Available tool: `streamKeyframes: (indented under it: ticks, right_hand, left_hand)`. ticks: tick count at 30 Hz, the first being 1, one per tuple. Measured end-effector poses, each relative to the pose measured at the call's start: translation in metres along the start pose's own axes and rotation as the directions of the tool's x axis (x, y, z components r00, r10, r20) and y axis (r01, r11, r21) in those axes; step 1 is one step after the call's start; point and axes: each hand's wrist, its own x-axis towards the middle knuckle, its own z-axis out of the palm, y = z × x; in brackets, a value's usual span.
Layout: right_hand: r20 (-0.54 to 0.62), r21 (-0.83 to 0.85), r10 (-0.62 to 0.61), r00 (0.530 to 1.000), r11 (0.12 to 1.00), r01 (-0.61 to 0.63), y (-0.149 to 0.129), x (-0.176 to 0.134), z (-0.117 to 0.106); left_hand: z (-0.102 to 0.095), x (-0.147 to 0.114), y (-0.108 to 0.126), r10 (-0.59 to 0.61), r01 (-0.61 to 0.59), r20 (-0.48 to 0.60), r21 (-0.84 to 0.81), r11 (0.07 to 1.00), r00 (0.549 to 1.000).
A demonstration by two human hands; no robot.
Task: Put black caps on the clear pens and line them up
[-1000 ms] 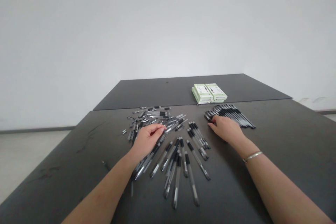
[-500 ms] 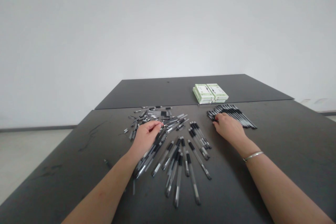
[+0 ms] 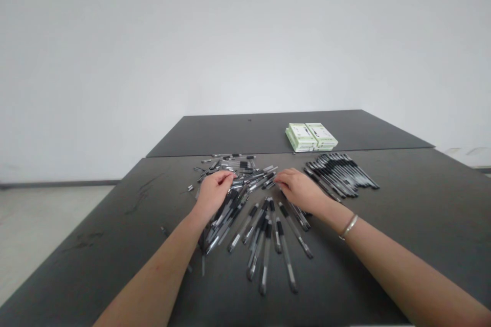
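My left hand is over the left part of a loose pile of pens and small parts, thumb and forefinger pinched together. Whatever is in that pinch is too small to make out. My right hand, with a bracelet on the wrist, hovers at the pile's right side. Its fingers are curled together beside some short dark pieces, and their tips hide anything between them. Below the hands, several clear-barrelled pens with black grips lie fanned out. Farther right is a row of pens lying side by side.
Green-and-white boxes are stacked in two piles on the far section of the dark table, beyond a seam. A small dark piece lies left of my left forearm. A pale wall stands behind the table.
My right hand has moved left from the row of pens to the loose pile, and the row is now uncovered. My left hand stays pinched over the pile. The view has shifted slightly.
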Motion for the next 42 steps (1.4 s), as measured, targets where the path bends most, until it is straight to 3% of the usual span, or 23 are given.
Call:
streamKeyframes:
  ticks: [6, 13, 17, 24, 35, 42]
  right_hand:
    - [0.078, -0.098, 0.0, 0.997, 0.995, 0.008, -0.008, 0.019, 0.006]
    - [0.112, -0.117, 0.025, 0.993, 0.993, -0.011, -0.006, 0.024, 0.013]
    - [0.126, -0.088, 0.017, 0.992, 0.996, -0.006, -0.004, 0.024, 0.012]
    - [0.147, -0.012, -0.031, 0.989, 0.999, 0.033, -0.003, 0.023, 0.014]
    - [0.152, 0.031, -0.059, 0.987, 0.998, 0.055, -0.006, 0.024, 0.005]
    - [0.157, -0.065, -0.053, 0.986, 0.996, 0.064, -0.008, 0.044, 0.014]
  left_hand:
    - [-0.001, 0.003, -0.003, 0.033, -0.034, 0.004, 0.061, 0.998, 0.999]
    - [0.006, -0.004, -0.001, 0.068, -0.086, 0.166, 0.104, 0.991, 0.984]
    - [0.009, -0.01, 0.001, 0.15, -0.22, 0.256, 0.27, 0.937, 0.955]
    - [0.007, -0.013, 0.008, 0.109, -0.262, 0.328, 0.468, 0.844, 0.938]
    - [0.008, -0.014, 0.008, 0.096, -0.258, 0.33, 0.492, 0.832, 0.939]
    - [0.01, -0.013, 0.004, 0.104, -0.258, 0.325, 0.475, 0.841, 0.94]
